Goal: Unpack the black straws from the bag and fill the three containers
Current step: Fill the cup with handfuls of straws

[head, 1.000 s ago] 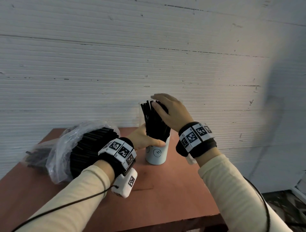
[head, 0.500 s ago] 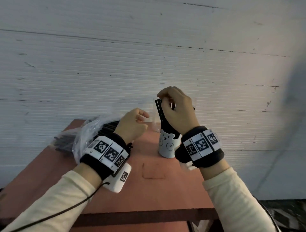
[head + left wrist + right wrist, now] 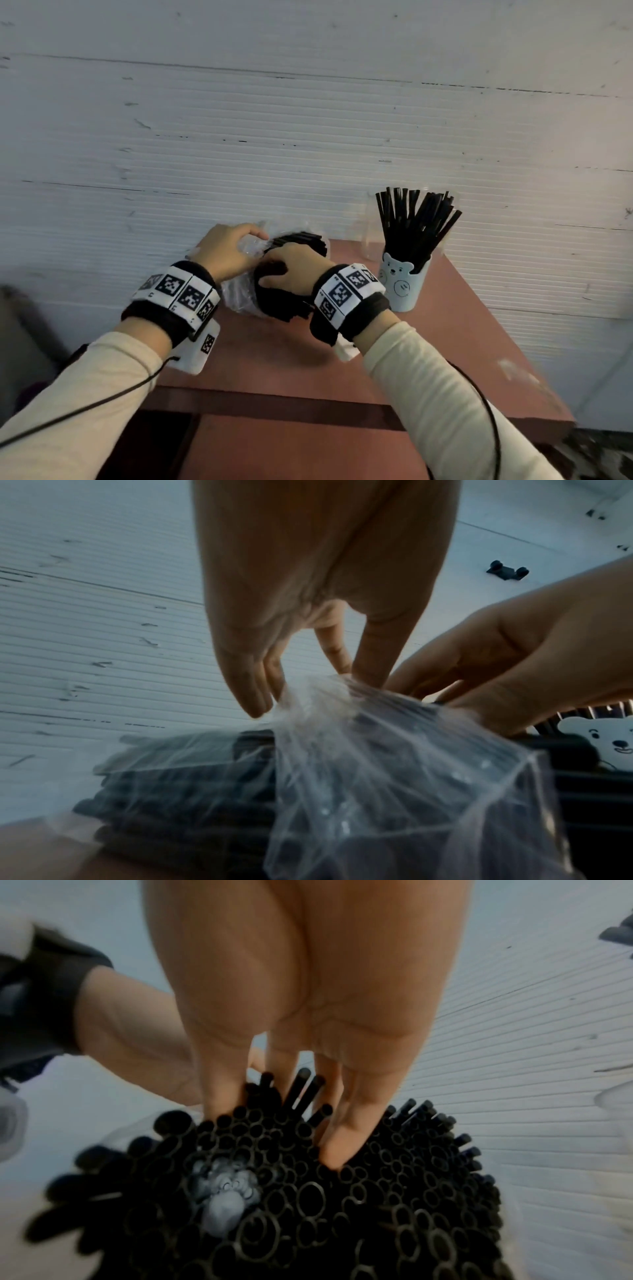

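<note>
My left hand (image 3: 228, 251) pinches the clear plastic bag (image 3: 377, 764) between thumb and fingertips, the film bunched and drawn up under them in the left wrist view. My right hand (image 3: 297, 265) is at the open end of the bundle of black straws (image 3: 308, 1177); its thumb and fingers are pushed in among the tube ends and close round a small clump that stands proud of the rest. The two hands are just beside each other, with the bag and bundle between them.

From my head camera I see the bag lying near the far edge of the table (image 3: 445, 342), toward its left side, with the straws' ends pointing toward me and partly hidden by my right hand.

To the right of my hands, near the table's far right corner, a white cup with a bear face (image 3: 404, 281) stands upright, holding a fanned bunch of black straws (image 3: 416, 222). Just behind and left of it, against the wall (image 3: 308, 120), I make out a clear container (image 3: 371, 233); whether it holds anything I cannot tell. A third container is not something I can pick out.
</note>
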